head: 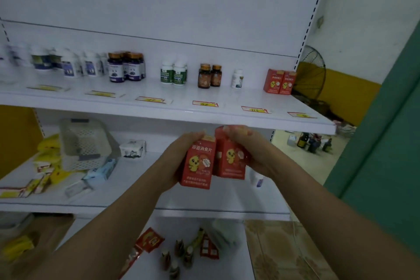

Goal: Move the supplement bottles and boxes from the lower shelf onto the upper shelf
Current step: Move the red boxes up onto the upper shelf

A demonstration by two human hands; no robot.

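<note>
Head view: left hand (176,157) grips one red box (198,166), right hand (248,150) clamps the second box (230,162), so clear the upper shelf (227,98) lip, then stand both beside the matching pair (279,82)

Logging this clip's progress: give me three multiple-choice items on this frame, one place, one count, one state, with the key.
1. Where on the upper shelf does the lone white bottle stand?
A. Between the brown bottles and the shelved red boxes
B. At the far left end
C. Inside a basket
2. How many shelved red boxes are there?
A. One
B. Two
C. Four
3. What state are the two held red boxes in?
A. Lying on the floor
B. Standing on the upper shelf
C. Gripped, one per hand
Key: 1 A, brown pair one side, red pair the other; 2 B, two stand side by side at the right end; 3 C, left hand and right hand each curl round one.
</note>
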